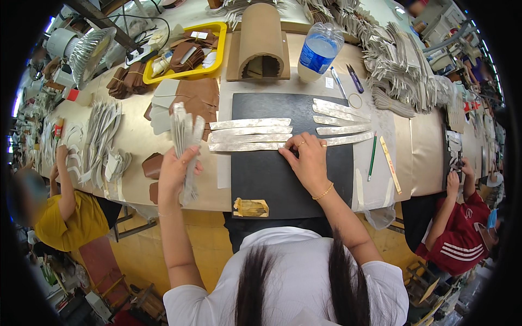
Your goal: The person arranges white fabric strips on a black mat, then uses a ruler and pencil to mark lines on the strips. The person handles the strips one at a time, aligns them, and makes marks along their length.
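My left hand [180, 165] grips a bundle of thin, pale grey-white strips [187, 133], which stick up above the fist and hang below it. Over the black board [261, 187], my right hand [307, 160] has its thumb and bent fingers pinched at the right end of the nearest strip in the left row. That row of several strips [250, 130] lies side by side, partly on the board and partly beyond its left edge. To the right, another group of similar strips [342, 119] fans out across the board's far right corner.
Beyond the board stand an arched brown form [261, 38] and a plastic bottle [319, 51]. A yellow tray [222, 46] holds brown pieces. At right lie a green pencil [372, 157], a yellow ruler [390, 163], scissors [355, 79] and piled strips [397, 65]. Co-workers sit on both sides.
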The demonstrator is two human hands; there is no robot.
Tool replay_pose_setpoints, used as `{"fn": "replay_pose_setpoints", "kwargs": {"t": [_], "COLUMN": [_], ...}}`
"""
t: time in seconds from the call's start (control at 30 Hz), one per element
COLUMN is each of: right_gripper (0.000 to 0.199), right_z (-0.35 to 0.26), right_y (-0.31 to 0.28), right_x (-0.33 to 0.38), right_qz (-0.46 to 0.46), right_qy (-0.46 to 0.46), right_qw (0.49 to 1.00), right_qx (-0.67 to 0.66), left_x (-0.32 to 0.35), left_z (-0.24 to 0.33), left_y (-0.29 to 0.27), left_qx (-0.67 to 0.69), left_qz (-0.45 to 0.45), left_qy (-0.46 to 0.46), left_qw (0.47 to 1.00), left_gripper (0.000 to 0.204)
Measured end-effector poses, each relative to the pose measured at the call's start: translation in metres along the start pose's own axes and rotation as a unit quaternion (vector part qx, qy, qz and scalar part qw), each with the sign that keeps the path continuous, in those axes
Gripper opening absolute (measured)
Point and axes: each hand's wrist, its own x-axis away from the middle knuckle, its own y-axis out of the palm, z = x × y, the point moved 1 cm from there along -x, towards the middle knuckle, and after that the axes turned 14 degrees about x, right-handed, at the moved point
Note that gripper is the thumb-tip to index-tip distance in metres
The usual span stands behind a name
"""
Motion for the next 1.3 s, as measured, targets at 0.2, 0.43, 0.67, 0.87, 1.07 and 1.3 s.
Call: {"fn": "replay_pose_setpoints", "kwargs": {"t": [0.2,0.43,0.67,0.87,1.07,1.3], "right_gripper": [0.021,0.018,0.011,0.013,0.012,0.014], "right_z": [-0.035,-0.022,0.008,-0.01,-0.009,-0.009], "right_y": [-0.029,-0.017,-0.012,-0.014,-0.013,-0.006], "right_x": [-0.018,-0.015,0.012,0.002,-0.004,-0.004], "right_qz": [-0.125,-0.244,-0.277,-0.25,-0.202,-0.086], "right_qy": [0.079,0.172,0.259,0.243,0.202,0.108], "right_qw": [0.918,0.855,0.83,0.88,0.923,0.984], "right_qx": [-0.369,-0.425,-0.409,-0.322,-0.258,-0.115], "left_x": [0.034,0.038,0.014,0.002,0.025,0.042], "left_z": [-0.014,-0.017,-0.015,-0.014,-0.015,-0.029], "left_y": [0.042,0.036,-0.016,-0.007,0.0,0.03], "left_qx": [0.015,-0.036,-0.038,0.018,0.072,0.126], "left_qz": [-0.131,-0.182,-0.064,0.033,-0.067,-0.13], "left_qy": [-0.12,-0.184,-0.112,0.049,-0.053,-0.128], "left_qw": [0.984,0.965,0.991,0.998,0.994,0.975], "left_gripper": [0.025,0.026,0.026,0.029,0.038,0.041]}}
